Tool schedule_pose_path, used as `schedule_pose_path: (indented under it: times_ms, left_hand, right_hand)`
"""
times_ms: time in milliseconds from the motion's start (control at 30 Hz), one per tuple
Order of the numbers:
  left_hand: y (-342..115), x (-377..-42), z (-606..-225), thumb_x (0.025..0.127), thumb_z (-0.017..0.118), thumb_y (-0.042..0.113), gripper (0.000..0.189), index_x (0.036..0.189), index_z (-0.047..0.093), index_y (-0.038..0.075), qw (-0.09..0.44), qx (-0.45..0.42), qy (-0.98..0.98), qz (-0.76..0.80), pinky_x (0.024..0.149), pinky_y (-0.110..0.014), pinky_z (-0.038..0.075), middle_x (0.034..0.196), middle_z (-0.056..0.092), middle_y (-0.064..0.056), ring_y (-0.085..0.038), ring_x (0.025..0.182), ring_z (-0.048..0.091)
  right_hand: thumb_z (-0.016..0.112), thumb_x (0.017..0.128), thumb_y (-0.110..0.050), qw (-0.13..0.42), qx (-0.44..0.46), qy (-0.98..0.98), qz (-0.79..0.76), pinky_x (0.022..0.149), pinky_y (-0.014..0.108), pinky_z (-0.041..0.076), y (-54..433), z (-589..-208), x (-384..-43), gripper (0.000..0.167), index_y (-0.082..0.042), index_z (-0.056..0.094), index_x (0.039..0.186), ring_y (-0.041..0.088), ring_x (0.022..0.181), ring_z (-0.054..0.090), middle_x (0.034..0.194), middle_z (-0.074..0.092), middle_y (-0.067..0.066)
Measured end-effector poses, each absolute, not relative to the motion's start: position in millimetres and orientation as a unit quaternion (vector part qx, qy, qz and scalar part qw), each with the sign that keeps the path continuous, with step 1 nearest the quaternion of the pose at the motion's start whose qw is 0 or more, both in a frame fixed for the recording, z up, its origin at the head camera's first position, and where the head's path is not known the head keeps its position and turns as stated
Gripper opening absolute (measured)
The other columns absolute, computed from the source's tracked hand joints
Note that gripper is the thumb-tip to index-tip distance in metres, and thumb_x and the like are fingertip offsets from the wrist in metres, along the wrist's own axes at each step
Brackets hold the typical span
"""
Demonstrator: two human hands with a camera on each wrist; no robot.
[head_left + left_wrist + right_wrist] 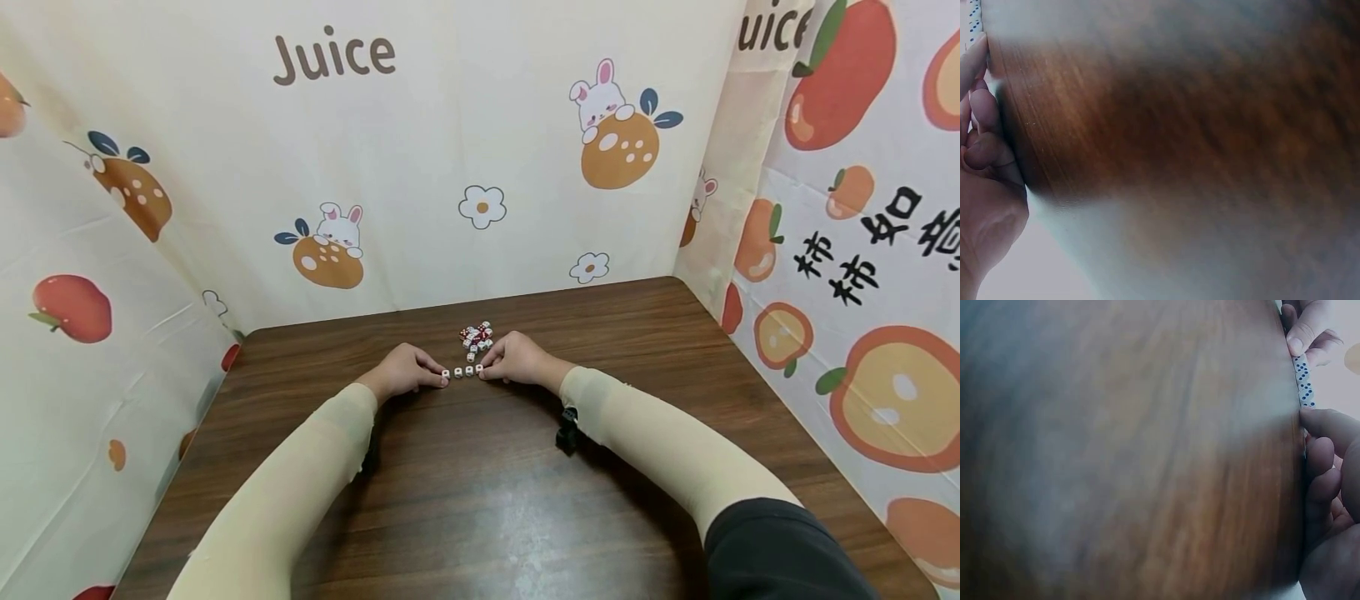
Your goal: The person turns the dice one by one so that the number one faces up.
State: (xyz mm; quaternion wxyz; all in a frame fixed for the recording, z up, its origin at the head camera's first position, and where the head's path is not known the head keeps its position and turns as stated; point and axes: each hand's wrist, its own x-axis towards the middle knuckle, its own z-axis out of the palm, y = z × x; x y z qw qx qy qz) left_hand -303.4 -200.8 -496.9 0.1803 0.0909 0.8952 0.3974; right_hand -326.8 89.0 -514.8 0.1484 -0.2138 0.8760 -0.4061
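Several white dice stand in a short row on the brown table (480, 500), with small gaps visible in the head view. My left hand (405, 369) pinches the die (446, 374) at the row's left end between thumb and index finger. At the right end, my right hand (522, 360) pinches another die (479, 368) the same way. Between them sit the middle dice (463, 372). The right wrist view shows blue pips on the row of dice (1304, 381), with fingertips at both ends. The left wrist view catches only some dice (975, 22) at its edge.
Just behind the row lies a loose pile of red and white dice (477, 336), with a single white die (470, 357) in front of it. Printed curtains (420, 150) hang along the table's back and sides.
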Motion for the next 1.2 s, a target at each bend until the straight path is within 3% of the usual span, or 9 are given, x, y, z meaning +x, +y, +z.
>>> schedule_pose_path:
  times_ms: [533,867,1000,1200]
  left_hand:
    - [-203.5,-303.0,-496.8,0.094,0.096,0.026,0.021,0.110,0.093,0.013,0.183,0.085,0.896,0.396,0.064,-0.026,0.053,0.117,0.087,-0.005,-0.012,0.074,0.059]
    - [-203.1,-303.1,-496.5,0.094,0.096,0.026,0.020,0.110,0.093,0.013,0.181,0.083,0.898,0.392,0.064,-0.027,0.053,0.116,0.087,-0.004,-0.012,0.073,0.059]
    - [-201.4,-303.6,-495.4,0.094,0.096,0.026,0.021,0.110,0.093,0.013,0.185,0.085,0.897,0.392,0.066,-0.027,0.054,0.120,0.086,-0.005,-0.012,0.078,0.061]
    - [-200.8,-304.5,-494.5,0.094,0.096,0.024,0.021,0.109,0.092,0.011,0.189,0.088,0.894,0.396,0.067,-0.027,0.055,0.122,0.086,-0.006,-0.013,0.081,0.063]
  right_hand:
    - [0.095,0.092,-0.022,0.180,-0.202,0.863,-0.426,0.057,0.024,0.050,88.6,-511.7,-327.2,0.015,-0.014,0.091,0.103,0.007,0.056,0.062,0.069,0.073,-0.008]
    - [0.095,0.096,-0.032,0.222,-0.225,0.836,-0.449,0.062,0.028,0.057,102.7,-511.8,-338.9,0.029,-0.014,0.089,0.118,0.012,0.064,0.068,0.079,0.081,-0.001]
    - [0.087,0.104,-0.034,0.215,-0.201,0.829,-0.475,0.063,0.030,0.060,112.6,-509.9,-342.5,0.023,-0.013,0.090,0.112,0.014,0.064,0.069,0.082,0.079,0.003]
    - [0.080,0.108,-0.030,0.143,-0.138,0.850,-0.488,0.057,0.029,0.058,119.8,-505.8,-348.3,0.027,-0.007,0.087,0.096,0.013,0.057,0.066,0.072,0.074,0.003]
